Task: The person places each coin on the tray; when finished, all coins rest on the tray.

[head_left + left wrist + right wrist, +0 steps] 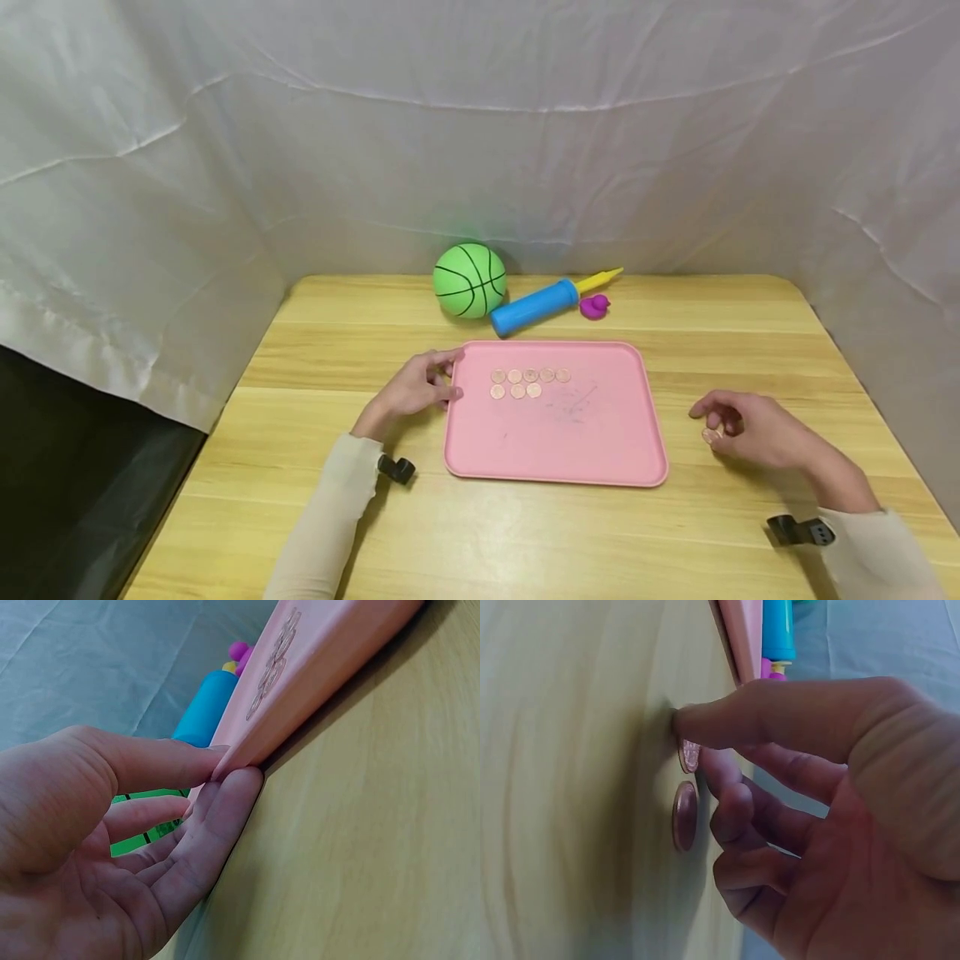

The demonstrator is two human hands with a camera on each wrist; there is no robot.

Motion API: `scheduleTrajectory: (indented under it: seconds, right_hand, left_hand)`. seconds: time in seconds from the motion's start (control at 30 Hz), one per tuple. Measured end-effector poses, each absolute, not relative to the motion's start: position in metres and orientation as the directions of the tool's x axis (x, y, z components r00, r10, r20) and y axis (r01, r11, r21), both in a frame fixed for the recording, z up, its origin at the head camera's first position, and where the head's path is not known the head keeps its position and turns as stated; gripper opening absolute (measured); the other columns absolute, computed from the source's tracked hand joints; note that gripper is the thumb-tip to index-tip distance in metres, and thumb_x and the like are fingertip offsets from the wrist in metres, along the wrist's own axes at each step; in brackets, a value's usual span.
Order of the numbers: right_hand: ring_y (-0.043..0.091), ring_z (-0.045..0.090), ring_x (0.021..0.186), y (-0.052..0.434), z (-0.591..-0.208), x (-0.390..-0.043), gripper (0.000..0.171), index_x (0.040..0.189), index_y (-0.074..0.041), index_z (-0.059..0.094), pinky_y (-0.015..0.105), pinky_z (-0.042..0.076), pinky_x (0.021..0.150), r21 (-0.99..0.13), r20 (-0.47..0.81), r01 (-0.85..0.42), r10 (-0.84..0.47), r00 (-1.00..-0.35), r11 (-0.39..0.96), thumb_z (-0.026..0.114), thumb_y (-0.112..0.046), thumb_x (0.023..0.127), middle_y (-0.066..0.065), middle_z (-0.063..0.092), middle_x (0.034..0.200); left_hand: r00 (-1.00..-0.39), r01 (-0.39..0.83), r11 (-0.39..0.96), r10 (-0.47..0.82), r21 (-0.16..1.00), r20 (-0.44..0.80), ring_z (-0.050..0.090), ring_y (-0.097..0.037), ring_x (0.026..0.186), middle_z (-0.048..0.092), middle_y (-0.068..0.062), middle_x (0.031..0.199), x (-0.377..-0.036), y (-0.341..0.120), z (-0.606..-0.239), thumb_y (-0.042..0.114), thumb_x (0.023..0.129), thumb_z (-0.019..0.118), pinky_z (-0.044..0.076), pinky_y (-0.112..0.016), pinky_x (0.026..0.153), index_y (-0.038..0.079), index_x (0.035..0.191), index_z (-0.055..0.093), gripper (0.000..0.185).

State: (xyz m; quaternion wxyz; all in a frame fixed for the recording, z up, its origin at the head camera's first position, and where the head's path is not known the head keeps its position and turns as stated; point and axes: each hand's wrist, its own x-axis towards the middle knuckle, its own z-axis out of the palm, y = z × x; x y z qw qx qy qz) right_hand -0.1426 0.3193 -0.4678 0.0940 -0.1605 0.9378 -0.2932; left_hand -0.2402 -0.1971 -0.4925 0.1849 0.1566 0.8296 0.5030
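Observation:
My left hand (pixel 411 385) pinches the left rim of a pink tray (pixel 555 454), thumb on top and fingers beneath, as the left wrist view shows. Copper-coloured coins (pixel 531 376) lie flat on the tray in two rows, several in the back row and three in the front one. Right of the tray, my right hand (pixel 761 429) is low over the table with fingers curled. In the right wrist view its thumb and a fingertip pinch a copper coin (pixel 691 756) at the tabletop, partly hidden by the thumb. Beside it lies another coin (pixel 685 816).
Behind the tray are a green ball (pixel 470 282) with black lines, a blue hand pump (pixel 534 307) with a yellow end, and a small purple duck (pixel 595 307). A pale cloth (pixel 525 167) hangs behind the wooden table (pixel 525 542).

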Motion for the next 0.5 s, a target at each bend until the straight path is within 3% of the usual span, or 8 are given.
scheduleTrajectory:
  seconds: [0.2,0.5]
  right_hand:
    - [0.004,0.048,0.075,0.3158,-0.4696,-0.1410,0.031,0.109,-0.012,0.069,0.017,0.040,0.058,-0.579,-0.084,-0.239,-0.349,-0.933,0.780,0.078,-0.002,0.081,0.000,0.054,0.084]
    - [0.000,0.049,0.074,0.3091,-0.4644,-0.1397,0.018,0.089,-0.016,0.071,0.016,0.046,0.059,-0.571,-0.072,-0.231,-0.328,-0.942,0.788,0.077,0.000,0.082,-0.004,0.058,0.079]
  left_hand:
    - [-0.882,0.075,0.458,0.446,0.886,-0.156,0.059,-0.017,0.076,0.055,-0.019,0.118,-0.2391,-0.1969,-0.4937,0.002,0.088,0.076,0.068,-0.031,0.066,0.009,0.154,0.046,0.073]
    - [-0.884,0.083,0.460,0.444,0.884,-0.148,0.060,-0.017,0.075,0.054,-0.019,0.119,-0.2397,-0.1975,-0.4928,0.002,0.088,0.076,0.068,-0.031,0.065,0.009,0.154,0.046,0.073]
